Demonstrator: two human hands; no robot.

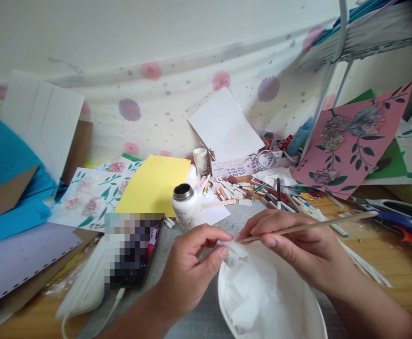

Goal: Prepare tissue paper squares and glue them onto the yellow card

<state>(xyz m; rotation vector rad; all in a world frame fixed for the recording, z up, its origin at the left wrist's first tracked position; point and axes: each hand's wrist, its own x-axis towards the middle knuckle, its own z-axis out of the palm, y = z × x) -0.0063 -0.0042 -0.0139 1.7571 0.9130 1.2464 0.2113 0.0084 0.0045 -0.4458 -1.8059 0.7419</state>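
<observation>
White bowl [299, 296] at the near edge, a little right of the middle, with crumpled thin white pieces [250, 301] lying inside it. Over its far rim the two hands face each other. The left forearm slants in from the near left, and the left hand [193, 263] bends toward the right, its thumb and forefinger pinching a translucent white scrap [237, 254] above the bowl's far left part. The right forearm slants in from the near right; the right hand [297, 247] leans left, fingers bent, gripping a thin wooden stick [322, 225] between thumb and fingers. The stick tilts, its right end higher, its left end close by the scrap; whether they touch I cannot tell. Left of the left hand lies a phone [152, 249], partly blurred out, and just beyond that hand stands an open white bottle [186, 212]. Farther right, a pink floral sheet [350, 141] leans.
</observation>
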